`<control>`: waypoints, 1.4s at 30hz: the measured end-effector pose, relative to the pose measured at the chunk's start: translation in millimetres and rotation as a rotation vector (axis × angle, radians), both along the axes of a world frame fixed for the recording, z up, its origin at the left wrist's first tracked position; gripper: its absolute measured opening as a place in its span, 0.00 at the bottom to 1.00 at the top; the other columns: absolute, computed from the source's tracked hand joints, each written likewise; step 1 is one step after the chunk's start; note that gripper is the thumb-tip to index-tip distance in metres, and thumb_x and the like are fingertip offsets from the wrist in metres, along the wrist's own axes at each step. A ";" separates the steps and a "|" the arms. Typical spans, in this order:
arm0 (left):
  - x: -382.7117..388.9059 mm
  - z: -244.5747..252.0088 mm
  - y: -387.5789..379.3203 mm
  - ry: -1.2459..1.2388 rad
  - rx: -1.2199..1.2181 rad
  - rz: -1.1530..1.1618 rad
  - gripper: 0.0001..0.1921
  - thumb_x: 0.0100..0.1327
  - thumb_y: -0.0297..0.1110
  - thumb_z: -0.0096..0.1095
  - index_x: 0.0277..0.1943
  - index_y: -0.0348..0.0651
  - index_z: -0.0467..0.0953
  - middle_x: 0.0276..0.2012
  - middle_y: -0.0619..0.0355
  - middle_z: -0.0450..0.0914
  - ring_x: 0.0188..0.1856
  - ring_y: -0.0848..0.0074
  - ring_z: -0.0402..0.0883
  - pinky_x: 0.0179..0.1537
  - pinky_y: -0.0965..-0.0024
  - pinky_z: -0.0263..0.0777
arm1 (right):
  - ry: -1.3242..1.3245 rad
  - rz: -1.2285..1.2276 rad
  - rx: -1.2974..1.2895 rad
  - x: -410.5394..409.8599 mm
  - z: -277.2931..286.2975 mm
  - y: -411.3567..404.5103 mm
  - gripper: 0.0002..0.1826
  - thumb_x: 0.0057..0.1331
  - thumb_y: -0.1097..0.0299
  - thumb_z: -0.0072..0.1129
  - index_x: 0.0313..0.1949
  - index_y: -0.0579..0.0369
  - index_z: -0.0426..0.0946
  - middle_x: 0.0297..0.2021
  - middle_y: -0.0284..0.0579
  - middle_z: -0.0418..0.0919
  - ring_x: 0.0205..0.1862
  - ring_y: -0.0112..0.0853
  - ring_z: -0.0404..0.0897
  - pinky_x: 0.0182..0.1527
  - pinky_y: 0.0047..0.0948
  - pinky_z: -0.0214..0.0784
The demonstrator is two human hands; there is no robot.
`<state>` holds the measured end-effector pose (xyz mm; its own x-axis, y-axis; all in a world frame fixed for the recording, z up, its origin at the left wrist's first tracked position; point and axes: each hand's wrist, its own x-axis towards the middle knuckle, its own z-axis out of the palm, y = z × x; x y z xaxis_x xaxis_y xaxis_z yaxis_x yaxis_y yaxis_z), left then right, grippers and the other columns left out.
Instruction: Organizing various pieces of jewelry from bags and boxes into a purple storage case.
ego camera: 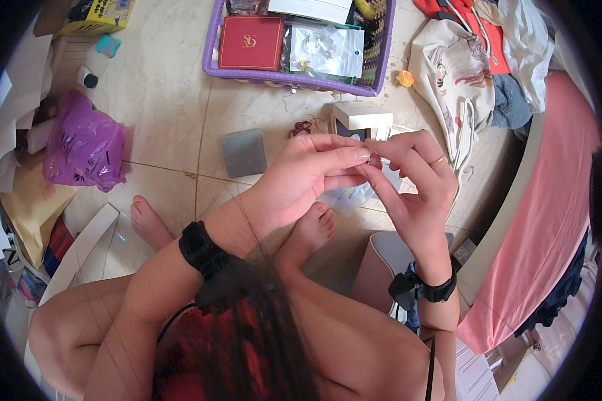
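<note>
My left hand (306,168) and my right hand (416,175) meet at the fingertips over the floor. Pinched between them is a small shiny piece (369,160), mostly covered by the fingers, so its kind cannot be told. A gold-coloured ring (436,161) circles a finger of the right hand. Just beyond the hands lies a white box (363,116) with a dark insert, partly hidden. Dark red beads on a cord (301,129) lie beside it. A grey square case (244,153) rests on the tiles to the left. Under the hands, a clear plastic bag (348,198) partly shows.
A purple woven basket (301,81) ahead holds a red box (251,43) and a clear zip bag (326,47). A purple plastic bag (85,145) lies left. Right are a cream drawstring cloth bag (449,75) and a pink-covered edge (537,210). Loose hair crosses the lower view.
</note>
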<state>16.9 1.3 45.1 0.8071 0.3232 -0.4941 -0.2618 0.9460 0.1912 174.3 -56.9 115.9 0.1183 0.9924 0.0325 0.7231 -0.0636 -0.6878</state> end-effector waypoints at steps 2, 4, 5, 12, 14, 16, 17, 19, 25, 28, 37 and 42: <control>0.1 0.1 -0.9 0.012 -0.012 0.001 0.11 0.68 0.29 0.60 0.49 0.33 0.78 0.44 0.52 0.83 0.48 0.70 0.82 0.56 0.64 0.76 | -0.014 0.010 0.011 0.9 -2.1 -0.9 0.14 0.51 0.80 0.70 0.39 0.58 0.83 0.32 0.43 0.77 0.33 0.33 0.79 0.35 0.28 0.73; 0.5 -1.8 -2.1 0.038 0.035 -0.017 0.10 0.69 0.28 0.57 0.49 0.34 0.78 0.45 0.49 0.82 0.49 0.67 0.83 0.56 0.62 0.75 | -0.042 0.020 0.041 2.3 -4.8 -1.1 0.12 0.51 0.80 0.70 0.37 0.59 0.83 0.32 0.44 0.78 0.33 0.34 0.80 0.35 0.29 0.73; 0.8 -0.9 -1.5 0.038 0.035 -0.017 0.10 0.69 0.28 0.57 0.49 0.34 0.78 0.45 0.49 0.82 0.49 0.67 0.83 0.56 0.62 0.75 | -0.041 0.020 0.041 2.7 -6.4 -1.4 0.12 0.51 0.80 0.70 0.37 0.59 0.83 0.32 0.44 0.78 0.33 0.34 0.80 0.35 0.29 0.73; -0.6 -6.8 -1.6 0.073 -0.001 -0.012 0.17 0.71 0.38 0.51 0.48 0.29 0.77 0.45 0.45 0.82 0.49 0.63 0.82 0.56 0.59 0.75 | 0.110 -0.047 -0.068 6.6 -14.3 -6.0 0.09 0.54 0.80 0.68 0.36 0.60 0.82 0.34 0.44 0.80 0.34 0.32 0.81 0.35 0.27 0.74; -0.5 -9.1 -2.5 0.088 0.009 -0.028 0.18 0.71 0.39 0.50 0.48 0.28 0.76 0.45 0.44 0.82 0.49 0.62 0.82 0.56 0.59 0.75 | 0.151 -0.057 -0.102 9.3 -18.5 -7.8 0.08 0.55 0.80 0.68 0.35 0.60 0.82 0.34 0.44 0.81 0.33 0.31 0.81 0.35 0.26 0.74; -2.3 -11.7 -2.4 0.095 -0.016 -0.039 0.19 0.71 0.39 0.51 0.48 0.28 0.76 0.46 0.42 0.81 0.49 0.61 0.82 0.57 0.58 0.75 | 0.190 -0.062 -0.128 12.0 -23.8 -9.5 0.07 0.55 0.81 0.66 0.35 0.61 0.82 0.33 0.43 0.81 0.32 0.28 0.80 0.34 0.24 0.73; -3.0 -12.8 -2.4 0.095 -0.016 -0.038 0.19 0.71 0.39 0.51 0.48 0.28 0.76 0.46 0.42 0.81 0.49 0.61 0.82 0.57 0.58 0.75 | 0.191 -0.062 -0.127 13.3 -27.5 -10.5 0.07 0.55 0.81 0.66 0.35 0.61 0.82 0.33 0.43 0.81 0.32 0.28 0.80 0.34 0.24 0.73; -3.7 -18.7 -3.8 0.102 0.001 -0.083 0.19 0.71 0.40 0.50 0.48 0.28 0.76 0.47 0.41 0.81 0.52 0.59 0.81 0.59 0.58 0.73 | 0.423 -0.121 -0.182 16.6 -38.3 -14.9 0.06 0.56 0.81 0.65 0.35 0.61 0.81 0.33 0.42 0.81 0.30 0.25 0.78 0.35 0.22 0.71; -18.3 -53.9 -2.5 0.156 -0.053 -0.003 0.18 0.72 0.36 0.46 0.51 0.26 0.74 0.51 0.38 0.79 0.56 0.53 0.78 0.64 0.57 0.68 | 0.531 -0.235 -0.240 33.6 -72.5 -31.2 0.05 0.56 0.79 0.65 0.34 0.58 0.81 0.29 0.37 0.81 0.30 0.22 0.77 0.33 0.20 0.70; -26.5 -63.1 12.6 0.188 -0.031 0.035 0.19 0.71 0.32 0.44 0.56 0.24 0.69 0.56 0.37 0.75 0.60 0.52 0.74 0.66 0.57 0.65 | 0.315 -0.245 -0.362 36.7 -87.4 -34.2 0.04 0.57 0.76 0.65 0.32 0.58 0.81 0.27 0.36 0.81 0.28 0.21 0.77 0.30 0.20 0.68; -29.8 -51.8 31.1 -0.093 0.033 -0.043 0.28 0.64 0.25 0.43 0.66 0.22 0.57 0.67 0.34 0.61 0.70 0.51 0.61 0.72 0.57 0.55 | 0.136 -0.268 -0.189 31.0 -137.0 -29.8 0.05 0.55 0.75 0.65 0.32 0.60 0.81 0.26 0.44 0.79 0.24 0.29 0.76 0.29 0.27 0.69; -23.2 -40.1 29.1 -0.230 0.007 -0.091 0.32 0.60 0.26 0.43 0.68 0.22 0.55 0.69 0.35 0.58 0.72 0.51 0.57 0.73 0.56 0.52 | 0.022 -0.188 -0.163 32.4 -148.2 -28.6 0.08 0.56 0.76 0.68 0.36 0.61 0.82 0.27 0.46 0.79 0.25 0.27 0.76 0.27 0.26 0.67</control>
<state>-6.3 30.4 5.0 0.9239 0.2470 -0.2922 -0.2133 0.9665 0.1428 206.7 -85.5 -32.3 0.2999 0.9450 -0.1308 0.6733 -0.3068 -0.6727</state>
